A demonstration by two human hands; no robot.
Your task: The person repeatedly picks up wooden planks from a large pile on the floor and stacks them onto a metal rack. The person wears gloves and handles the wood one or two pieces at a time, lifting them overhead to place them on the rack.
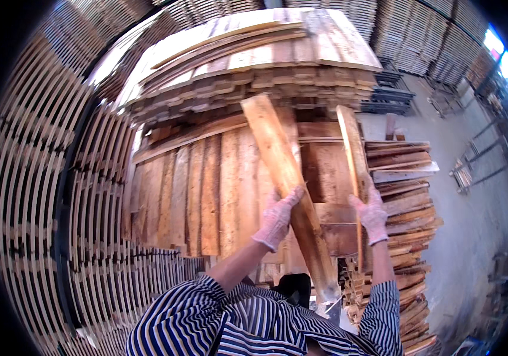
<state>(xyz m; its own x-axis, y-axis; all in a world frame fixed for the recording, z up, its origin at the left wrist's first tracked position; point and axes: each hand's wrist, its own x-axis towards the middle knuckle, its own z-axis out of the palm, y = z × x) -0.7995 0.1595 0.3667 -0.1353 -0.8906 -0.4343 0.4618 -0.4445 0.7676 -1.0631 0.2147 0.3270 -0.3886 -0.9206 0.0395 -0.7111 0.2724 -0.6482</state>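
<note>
Both my hands wear light pinkish work gloves. My left hand (276, 222) is closed around the left edge of a long wooden board (279, 151), its thumb lying over the upper face. That board slants from the far middle down toward my body, above the layer of planks. On the right, a narrower board (350, 139) stands turned nearly on edge, and my right hand (372, 216) grips its right side. The two boards are apart from each other. The fingertips of both hands are partly hidden by the boards.
A layer of planks (228, 190) lies side by side before me. Behind it rises a tall stack of boards (349, 41) with loose strips on top. Rough boards (408, 207) are piled at right, beside the concrete floor (461, 231). Slatted timber stacks (28, 160) line the left.
</note>
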